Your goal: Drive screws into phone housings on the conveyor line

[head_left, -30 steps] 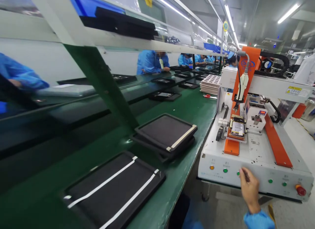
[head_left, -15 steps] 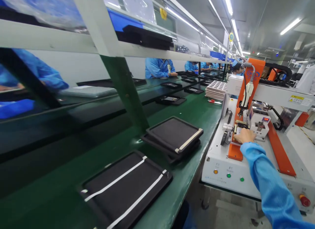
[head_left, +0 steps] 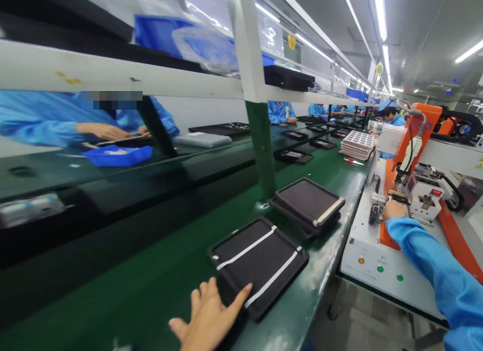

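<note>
A: Surroundings?
B: Orange column (head_left: 420,132) of the benchtop machine (head_left: 358,243) rises behind the work fixture (head_left: 398,196); white control box (head_left: 418,206), red digits lit, just right of it. Shelf post (head_left: 260,145), white above green, rises from the bench (head_left: 326,171), partly blocking the view across. Pale sheet stack (head_left: 356,146) and red-and-white tool (head_left: 353,161) lie near the machine's left side.

A: Hands?
B: Right hand (head_left: 394,210) at the fixture, covering its near part; fingers hidden, opening and hold cannot be told. Left hand (head_left: 207,316): fingers spread wide, gripping nothing; thumb tip overlaps the near edge of the strip-marked tray (head_left: 260,263), contact uncertain.

A: Containers?
B: That tray bears two white strips. Just beyond, stacked black trays (head_left: 307,199), cream strip on the top one's edge. Farther trays (head_left: 293,156) hold flat greyish pieces. Across the bench, blue tray (head_left: 118,159) with a pale piece inside, beside a co-worker's hand (head_left: 98,130). On the shelf, blue bin (head_left: 160,34), clear plastic bag (head_left: 206,47) against it.
</note>
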Available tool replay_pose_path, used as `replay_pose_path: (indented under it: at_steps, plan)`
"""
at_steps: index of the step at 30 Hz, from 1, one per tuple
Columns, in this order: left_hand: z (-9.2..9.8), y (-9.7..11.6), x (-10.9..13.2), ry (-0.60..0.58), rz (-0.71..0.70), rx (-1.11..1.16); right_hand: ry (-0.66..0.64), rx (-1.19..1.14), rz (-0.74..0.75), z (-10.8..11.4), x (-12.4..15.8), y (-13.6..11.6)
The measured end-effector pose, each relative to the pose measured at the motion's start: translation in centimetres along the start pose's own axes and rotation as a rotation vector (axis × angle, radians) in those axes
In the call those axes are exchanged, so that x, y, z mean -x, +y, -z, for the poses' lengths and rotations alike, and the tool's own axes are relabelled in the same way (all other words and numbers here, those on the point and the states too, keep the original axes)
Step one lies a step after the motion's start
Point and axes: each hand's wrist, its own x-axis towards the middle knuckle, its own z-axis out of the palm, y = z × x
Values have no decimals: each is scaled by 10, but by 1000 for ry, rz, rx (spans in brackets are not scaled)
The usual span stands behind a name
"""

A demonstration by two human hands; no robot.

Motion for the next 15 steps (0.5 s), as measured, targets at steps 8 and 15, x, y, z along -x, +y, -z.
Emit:
replay_pose_path:
  at_steps: [8, 15]
  plan:
    - [5, 0, 17, -45, -91, 26, 228, -181, 91, -8, 36, 63]
    - [13, 6, 21, -107, -133, 25, 123, -338, 42, -114, 128, 138]
